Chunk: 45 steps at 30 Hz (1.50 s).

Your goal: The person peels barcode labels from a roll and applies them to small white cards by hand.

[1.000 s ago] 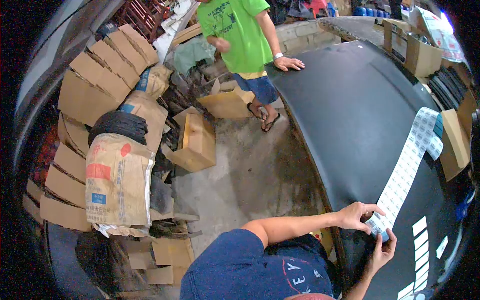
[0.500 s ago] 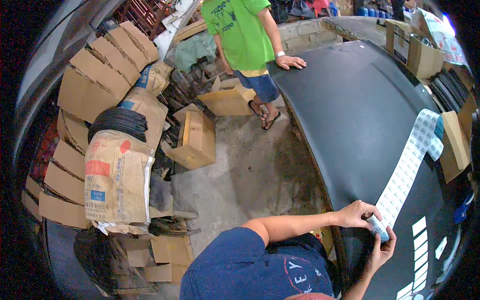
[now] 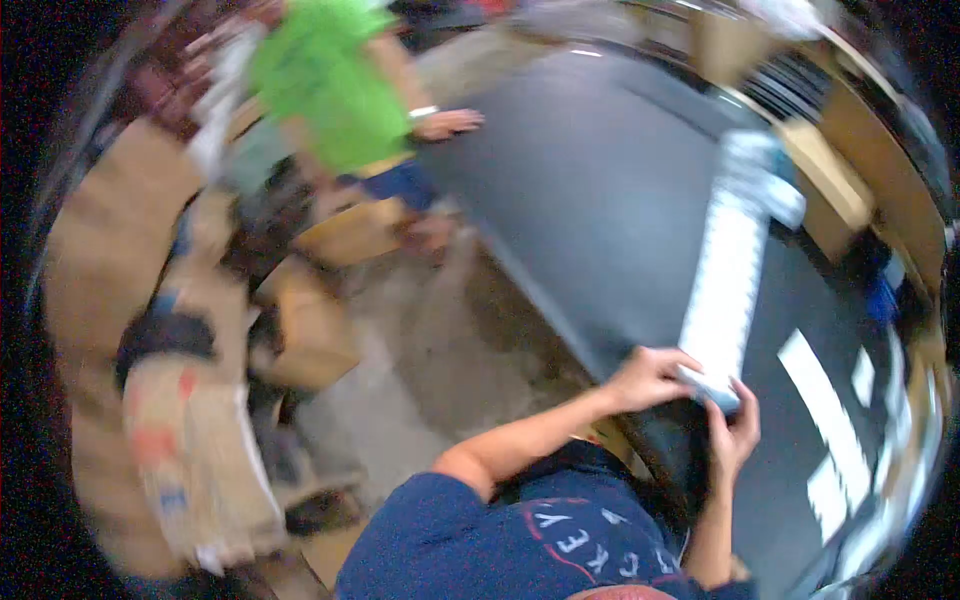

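A dark bench [image 3: 600, 180] carries a long label strip [image 3: 722, 270]. Left hand [image 3: 648, 378] and right hand [image 3: 733, 438] meet at the strip's near end, their fingers [image 3: 690, 362] pinching it between them.

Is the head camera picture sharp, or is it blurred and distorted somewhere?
Head view: motion blur smears everything; the label strip shows no print, though both hands, left hand and right hand, stay recognisable on its near end; fisheye bends the black table, and the corners are dark.

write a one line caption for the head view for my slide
Both hands, left and right, pinch the near end of a white label strip on a dark table.
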Available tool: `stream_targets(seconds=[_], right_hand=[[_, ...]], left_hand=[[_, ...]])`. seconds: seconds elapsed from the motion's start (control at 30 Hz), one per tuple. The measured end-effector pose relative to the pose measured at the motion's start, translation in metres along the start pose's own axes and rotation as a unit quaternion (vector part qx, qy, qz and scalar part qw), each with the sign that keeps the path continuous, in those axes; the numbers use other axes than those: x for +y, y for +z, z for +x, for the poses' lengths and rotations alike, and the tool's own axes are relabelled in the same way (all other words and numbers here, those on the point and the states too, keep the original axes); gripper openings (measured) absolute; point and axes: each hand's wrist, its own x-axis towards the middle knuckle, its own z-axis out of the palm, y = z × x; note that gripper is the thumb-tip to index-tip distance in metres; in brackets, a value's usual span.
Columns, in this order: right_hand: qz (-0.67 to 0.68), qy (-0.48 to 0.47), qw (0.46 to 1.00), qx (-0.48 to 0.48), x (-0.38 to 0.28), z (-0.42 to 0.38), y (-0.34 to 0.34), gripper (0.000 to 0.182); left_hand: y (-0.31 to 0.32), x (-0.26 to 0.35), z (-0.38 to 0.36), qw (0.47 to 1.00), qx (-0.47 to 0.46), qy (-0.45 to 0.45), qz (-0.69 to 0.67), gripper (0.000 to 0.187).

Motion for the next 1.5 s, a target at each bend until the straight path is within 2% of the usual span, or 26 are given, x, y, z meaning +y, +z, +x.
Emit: stream_targets(seconds=[0.07,0.1,0.13,0.17,0.2,0.27,0.33,0.37,0.63,0.7,0.8,0.93,0.97,1.0,1.13,1.23,1.4,1.5], right_hand=[[-0.075,0.029,0.997,0.001,-0.012,-0.004,-0.007,0.043],[-0.028,0.021,0.999,0.0,-0.005,-0.004,-0.005,0.044],[-0.058,0.016,0.998,-0.006,-0.015,-0.005,-0.01,0.043],[0.002,-0.011,1.0,-0.003,-0.005,-0.005,-0.007,0.041],[-0.018,-0.059,0.998,0.0,-0.005,-0.005,-0.007,0.042],[0.039,-0.073,0.997,0.004,0.006,-0.006,-0.002,0.043],[0.028,-0.018,0.999,-0.024,-0.004,-0.006,-0.005,0.048],[0.071,-0.041,0.996,-0.018,-0.002,-0.005,-0.002,0.049],[0.063,-0.043,0.997,-0.027,-0.006,-0.004,-0.003,0.051],[0.08,-0.08,0.994,-0.007,-0.006,-0.004,-0.001,0.049],[0.072,-0.03,0.997,-0.015,-0.013,-0.005,-0.007,0.05],[0.073,-0.069,0.995,0.018,-0.011,-0.005,-0.004,0.046],[0.071,-0.051,0.996,0.005,-0.008,-0.005,-0.003,0.042],[0.096,-0.083,0.992,0.021,-0.005,-0.004,0.0,0.041],[0.146,-0.075,0.986,0.02,0.001,-0.001,0.0,0.045],[0.122,-0.115,0.986,0.011,-0.005,-0.003,-0.003,0.052],[0.08,-0.126,0.989,-0.002,-0.007,-0.003,-0.005,0.055],[0.104,-0.077,0.991,-0.016,-0.01,-0.005,-0.007,0.052]], left_hand=[[0.004,0.016,-0.003,0.998,0.017,-0.026,0.057,0.03],[0.005,0.02,-0.002,0.993,0.02,-0.011,0.115,0.03],[0.008,0.017,-0.002,0.996,0.019,-0.04,0.081,0.029],[0.01,0.017,0.0,0.998,0.025,-0.031,0.052,0.027],[0.009,0.012,0.002,0.998,0.012,-0.007,0.064,0.027],[0.01,0.009,0.0,1.0,0.0,-0.008,-0.016,0.028],[0.009,0.009,0.0,1.0,-0.012,-0.004,-0.028,0.028],[0.008,0.009,-0.001,0.999,-0.01,-0.007,-0.035,0.029],[0.007,0.005,-0.001,1.0,0.01,0.008,-0.023,0.028],[0.005,0.003,-0.001,1.0,0.013,-0.01,-0.023,0.03],[0.006,0.004,-0.002,0.998,0.022,-0.015,-0.053,0.03],[0.009,0.01,-0.003,0.998,0.038,-0.01,-0.046,0.028],[0.009,0.007,-0.002,0.999,0.029,0.007,-0.036,0.027],[0.009,0.008,-0.002,0.999,0.022,0.011,-0.048,0.027],[0.01,0.009,-0.002,0.998,0.027,0.006,-0.061,0.027],[0.012,0.012,-0.001,0.998,0.026,0.004,-0.054,0.027],[0.01,0.009,-0.002,0.999,0.029,0.013,-0.036,0.026],[0.009,0.011,-0.002,0.999,0.022,0.01,-0.039,0.026]])
